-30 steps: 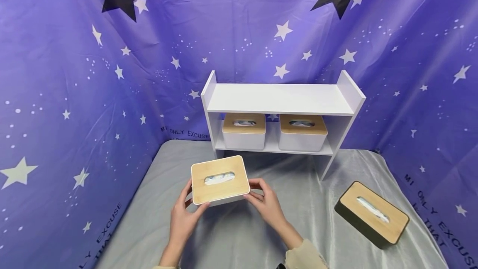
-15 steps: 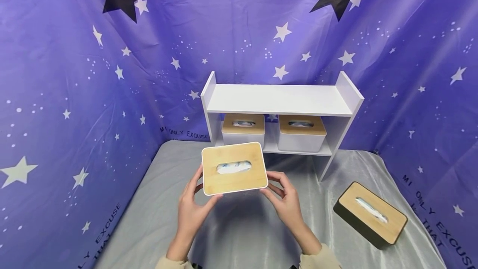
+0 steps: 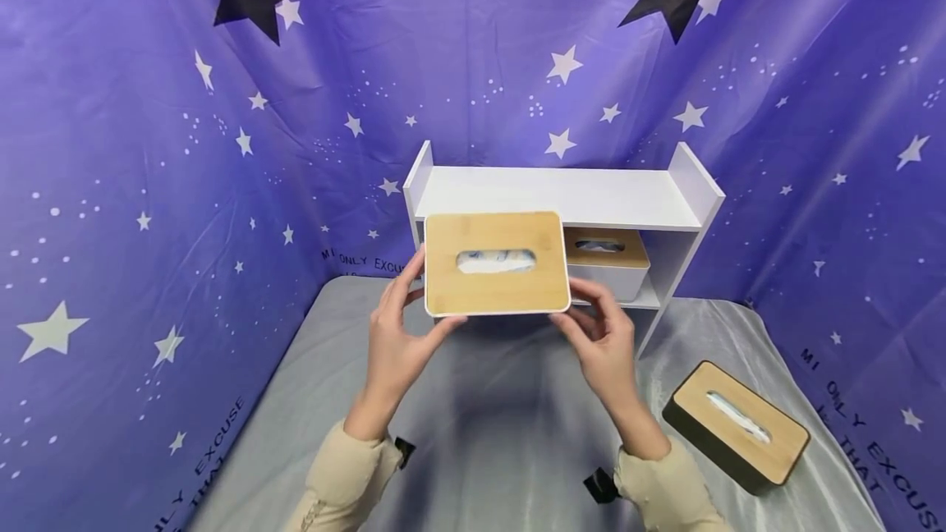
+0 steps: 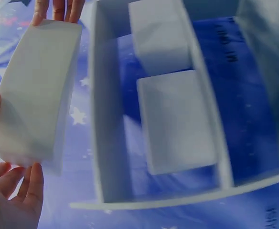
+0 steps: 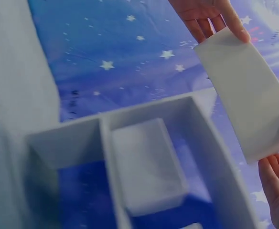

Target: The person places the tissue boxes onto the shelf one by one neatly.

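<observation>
**Left hand [image 3: 397, 343] and right hand [image 3: 609, 347] raise a wood-topped box [image 3: 497, 292] before the white shelf [image 3: 550, 194]**

You reach forward from cream sleeves [image 3: 347, 470] at the lower edge of the head view, wrists slanting inward. Your left hand pinches the left end of the wood-topped box, thumb at the near edge, fingers along the side; your right hand mirrors that grip at the right end. Tissue [image 3: 497, 262] shows in the slot on top. The load is in the air in front of the white shelf, and the left wrist view shows a strip of starry backdrop [image 4: 77, 117] between the two.

One second earlier, it is lower, farther left and askew above the grey cloth [image 3: 502, 409]. Now you have it higher and squared up, and from the head camera it hides the left shelf box [image 4: 177, 121], which was in plain sight then. The right shelf box [image 3: 622, 276] remains visible, partly covered, while the dark-sided box [image 3: 739, 442] keeps its place at the right of the cloth.
</observation>
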`<control>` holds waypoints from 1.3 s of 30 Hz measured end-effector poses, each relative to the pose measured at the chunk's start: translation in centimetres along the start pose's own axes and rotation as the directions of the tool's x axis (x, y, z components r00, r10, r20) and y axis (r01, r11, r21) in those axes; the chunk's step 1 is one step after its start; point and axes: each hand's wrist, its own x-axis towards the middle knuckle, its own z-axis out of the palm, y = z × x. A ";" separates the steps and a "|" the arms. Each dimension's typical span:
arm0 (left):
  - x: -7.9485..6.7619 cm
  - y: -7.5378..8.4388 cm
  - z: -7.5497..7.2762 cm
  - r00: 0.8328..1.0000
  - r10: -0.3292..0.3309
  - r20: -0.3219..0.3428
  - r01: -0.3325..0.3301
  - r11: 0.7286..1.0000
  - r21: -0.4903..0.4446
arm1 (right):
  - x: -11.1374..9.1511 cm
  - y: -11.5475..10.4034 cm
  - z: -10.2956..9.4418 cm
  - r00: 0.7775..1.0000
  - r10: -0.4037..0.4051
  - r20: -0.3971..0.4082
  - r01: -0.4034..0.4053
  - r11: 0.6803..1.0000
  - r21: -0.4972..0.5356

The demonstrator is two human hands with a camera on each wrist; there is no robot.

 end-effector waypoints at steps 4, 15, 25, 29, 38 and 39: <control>3.2 0.4 0.5 0.999 0.032 -0.020 -0.033 0.999 -0.041 | 2.8 -0.8 -0.1 0.999 -0.032 -0.014 0.032 0.999 -0.002; 10.3 -0.5 2.6 0.985 -0.173 0.021 0.174 0.981 -0.085 | 9.6 -1.1 0.1 0.994 0.097 -0.052 -0.106 0.970 -0.217; 12.3 -3.1 4.9 0.927 -0.366 0.083 0.373 0.920 -0.120 | 12.1 2.1 1.0 0.987 0.149 -0.066 -0.163 0.925 -0.344; 12.7 -3.4 4.8 0.925 -0.366 0.101 0.374 0.925 -0.064 | 12.5 2.7 1.4 0.989 0.135 -0.054 -0.145 0.912 -0.384; 13.9 -3.2 5.1 0.903 -0.412 0.119 0.390 0.904 0.175 | 14.1 3.0 2.2 0.990 0.138 -0.026 -0.136 0.893 -0.429; 14.0 -3.2 5.2 0.903 -0.415 0.110 0.392 0.901 0.185 | 14.3 3.0 2.3 0.990 0.140 -0.022 -0.136 0.894 -0.427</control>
